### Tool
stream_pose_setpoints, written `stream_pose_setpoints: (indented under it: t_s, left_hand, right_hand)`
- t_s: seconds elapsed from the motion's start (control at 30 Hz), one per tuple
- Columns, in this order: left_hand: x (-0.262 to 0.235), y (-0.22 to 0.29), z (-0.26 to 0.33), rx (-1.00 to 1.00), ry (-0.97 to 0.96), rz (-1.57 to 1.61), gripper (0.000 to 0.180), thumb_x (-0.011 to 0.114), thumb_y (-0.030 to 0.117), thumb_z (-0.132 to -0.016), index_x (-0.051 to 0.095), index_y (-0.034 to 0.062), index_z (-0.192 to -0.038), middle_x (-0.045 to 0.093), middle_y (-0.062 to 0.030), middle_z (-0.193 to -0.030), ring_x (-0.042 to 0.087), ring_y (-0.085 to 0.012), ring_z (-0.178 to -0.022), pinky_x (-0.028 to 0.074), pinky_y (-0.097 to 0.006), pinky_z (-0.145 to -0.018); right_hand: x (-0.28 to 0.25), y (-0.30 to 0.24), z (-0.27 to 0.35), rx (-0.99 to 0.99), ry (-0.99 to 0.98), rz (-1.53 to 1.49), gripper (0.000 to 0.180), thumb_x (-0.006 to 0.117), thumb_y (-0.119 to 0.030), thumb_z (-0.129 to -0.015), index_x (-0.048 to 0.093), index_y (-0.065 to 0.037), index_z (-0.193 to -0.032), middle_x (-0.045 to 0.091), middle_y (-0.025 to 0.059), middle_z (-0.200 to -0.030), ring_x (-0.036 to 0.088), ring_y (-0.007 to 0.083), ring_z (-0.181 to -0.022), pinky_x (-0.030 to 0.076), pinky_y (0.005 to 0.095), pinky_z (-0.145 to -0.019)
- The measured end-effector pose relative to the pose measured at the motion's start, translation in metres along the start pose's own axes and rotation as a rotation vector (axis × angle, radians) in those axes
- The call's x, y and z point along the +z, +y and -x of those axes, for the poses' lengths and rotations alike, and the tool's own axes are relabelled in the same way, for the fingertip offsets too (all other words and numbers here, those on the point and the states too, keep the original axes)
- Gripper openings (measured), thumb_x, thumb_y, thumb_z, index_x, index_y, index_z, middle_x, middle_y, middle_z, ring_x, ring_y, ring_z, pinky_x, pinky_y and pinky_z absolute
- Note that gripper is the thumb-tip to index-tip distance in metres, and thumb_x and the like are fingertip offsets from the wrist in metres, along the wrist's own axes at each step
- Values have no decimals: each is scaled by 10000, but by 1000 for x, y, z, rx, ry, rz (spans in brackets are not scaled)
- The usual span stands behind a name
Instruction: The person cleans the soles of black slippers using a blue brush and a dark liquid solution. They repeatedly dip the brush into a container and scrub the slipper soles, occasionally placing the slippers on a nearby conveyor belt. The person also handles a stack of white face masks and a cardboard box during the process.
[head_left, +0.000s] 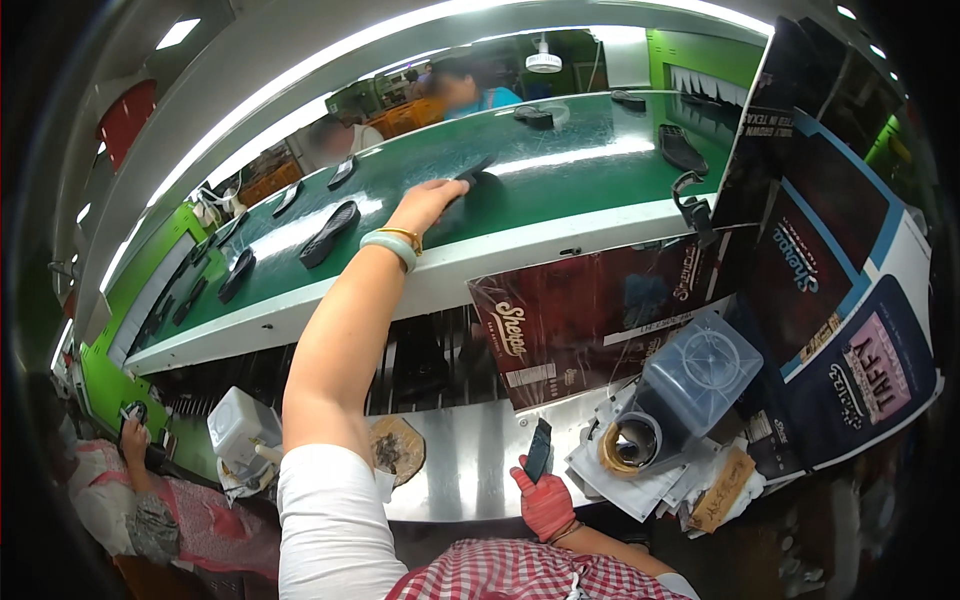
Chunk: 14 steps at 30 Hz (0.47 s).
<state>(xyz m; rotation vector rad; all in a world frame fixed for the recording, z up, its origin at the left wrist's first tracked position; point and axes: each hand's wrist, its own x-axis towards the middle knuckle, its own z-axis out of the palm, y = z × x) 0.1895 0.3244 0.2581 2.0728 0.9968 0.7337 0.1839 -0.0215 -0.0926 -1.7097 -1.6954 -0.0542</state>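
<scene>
My left hand (432,203), bare, with a green bangle and a gold-coloured bracelet at the wrist, reaches far over the green conveyor belt (410,185). Its fingers are closed on the near end of a dark shoe sole (477,168), tilted up off the belt. Low over the metal worktop (480,440), my right hand (548,505) wears a red glove. A dark, flat, narrow piece (538,450), seemingly a small sole, stands up from its grip. Nearest on the belt to my left arm lies another black shoe sole (330,233).
More soles, such as a black sole (683,150), lie along the belt. A clear plastic container (700,375) and a dark cup (636,440) stand right; cardboard (590,320) leans by the belt. Left are a white container (240,425) and a co-worker (200,510); people sit beyond the belt.
</scene>
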Motion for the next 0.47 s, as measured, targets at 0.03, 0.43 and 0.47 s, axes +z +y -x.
stream_pose_setpoints:
  t_s: [0.03,0.43,0.47]
  left_hand:
    - [-6,-3,13,12,71,149,540,604,455,-753,627,8,-1056,598,-41,-882,524,-143,-759,421,-264,-681]
    - [49,-154,385,450,343,-220,650,728,234,-680,482,1,-1235,498,-209,-1175,474,-355,-1108,346,-408,-979]
    - [63,-167,394,384,287,-285,663,729,281,-697,480,11,-1249,493,-206,-1184,459,-352,-1129,311,-417,-1005]
  right_hand:
    - [2,3,0,-11,0,-17,384,504,-70,-745,567,-77,-1124,556,168,-1200,607,288,-812,474,395,-696]
    - [7,-13,-2,106,80,-43,466,531,-17,-686,547,-89,-1146,535,186,-1231,597,330,-723,477,424,-657]
    - [12,-21,2,110,68,-35,466,531,-17,-686,547,-89,-1146,535,186,-1231,597,330,-723,477,424,-657]
